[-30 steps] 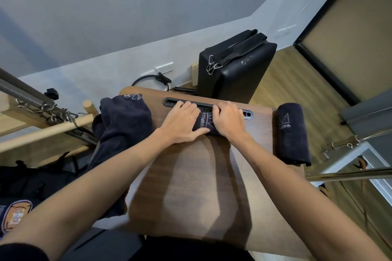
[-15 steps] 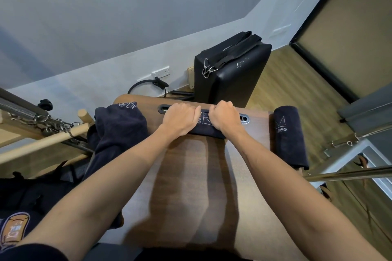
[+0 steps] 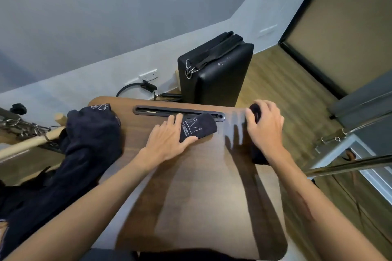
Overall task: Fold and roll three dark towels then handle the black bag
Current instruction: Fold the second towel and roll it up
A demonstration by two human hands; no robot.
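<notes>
A rolled dark towel point(image 3: 198, 127) with white lettering lies at the far edge of the wooden board point(image 3: 201, 186), beside the black slot. My left hand point(image 3: 167, 135) rests on its left part, thumb under the roll. My right hand point(image 3: 265, 129) covers and grips another rolled dark towel point(image 3: 257, 155) at the board's right edge. A third, loose dark towel point(image 3: 91, 140) is heaped at the board's left side. The black bag point(image 3: 216, 76) with a strap and clips stands upright on the floor behind the board.
A wooden dowel with chains and springs point(image 3: 27, 133) lies at the left. A metal frame and bar point(image 3: 347, 163) run at the right. A wall socket with a black cable ring point(image 3: 137, 87) sits behind the board. Dark fabric point(image 3: 12, 207) hangs at lower left.
My right hand left the middle roll and moved right onto the rolled towel at the board's edge. My left hand stayed on the middle roll, which now shows its lettering.
</notes>
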